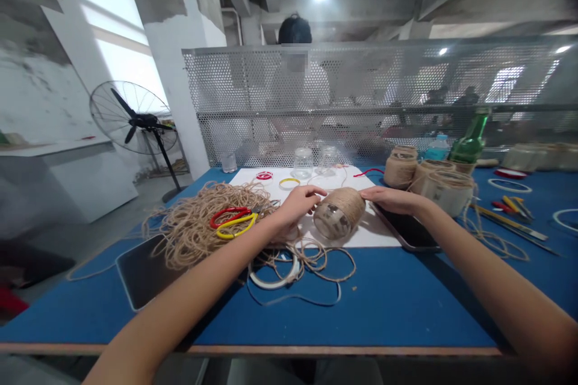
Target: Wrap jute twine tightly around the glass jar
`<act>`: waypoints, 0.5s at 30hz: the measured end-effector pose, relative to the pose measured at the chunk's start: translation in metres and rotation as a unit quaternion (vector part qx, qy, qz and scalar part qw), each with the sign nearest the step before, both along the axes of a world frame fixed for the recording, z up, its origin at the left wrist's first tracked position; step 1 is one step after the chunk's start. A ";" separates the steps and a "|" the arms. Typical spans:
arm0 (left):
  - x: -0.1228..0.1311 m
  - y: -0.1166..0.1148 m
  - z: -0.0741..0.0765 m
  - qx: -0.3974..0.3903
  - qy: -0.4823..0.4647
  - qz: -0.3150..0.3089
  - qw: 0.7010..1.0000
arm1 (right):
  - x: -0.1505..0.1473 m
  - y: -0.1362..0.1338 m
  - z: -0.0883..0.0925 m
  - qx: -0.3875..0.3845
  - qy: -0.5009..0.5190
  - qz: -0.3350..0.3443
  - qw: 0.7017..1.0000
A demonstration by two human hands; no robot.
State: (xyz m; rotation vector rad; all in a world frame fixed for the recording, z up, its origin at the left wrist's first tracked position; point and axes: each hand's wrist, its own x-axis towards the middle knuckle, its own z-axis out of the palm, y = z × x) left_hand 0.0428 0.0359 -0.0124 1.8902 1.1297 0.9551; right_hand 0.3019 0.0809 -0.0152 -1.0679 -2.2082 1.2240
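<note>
A glass jar (339, 214) lies tilted on its side over white paper, its bottom end turned toward me. Jute twine is wound round much of it, while the glass near the base is bare. My left hand (301, 206) is at the jar's left side, fingers bent against its edge. At the other end, the outstretched fingers of my right hand (389, 198) press on the jar, so it sits between both hands. Loose twine (323, 258) trails below my left hand, over a white tape ring (274, 281). Parts of the left fingers are hidden.
Left lies a heap of twine (198, 222) with red-and-yellow-handled scissors (233, 222) and a dark tablet (144, 271). A phone (406, 230) lies under my right arm. Twine-wrapped jars (447, 189) and a green bottle (472, 141) stand right. A perforated screen (361, 90) closes the back; someone sits behind it.
</note>
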 end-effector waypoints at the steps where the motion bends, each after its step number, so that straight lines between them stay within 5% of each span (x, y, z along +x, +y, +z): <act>1: 0.002 0.003 0.001 -0.001 0.007 -0.007 1.000 | 0.003 0.001 0.000 0.019 -0.020 -0.007 1.000; 6: 0.012 0.016 0.007 0.006 0.042 -0.034 0.999 | 0.010 -0.006 0.020 0.108 -0.183 -0.095 0.973; 9: 0.017 0.015 0.009 0.019 0.055 -0.034 0.998 | -0.004 -0.030 0.036 0.281 -0.196 -0.188 0.920; 11: 0.017 0.012 0.009 0.029 0.056 -0.028 0.998 | -0.022 -0.051 0.042 0.378 -0.141 -0.100 0.910; 15: 0.015 0.010 0.006 0.044 0.064 -0.027 0.997 | -0.055 -0.081 0.038 0.431 -0.182 0.044 0.883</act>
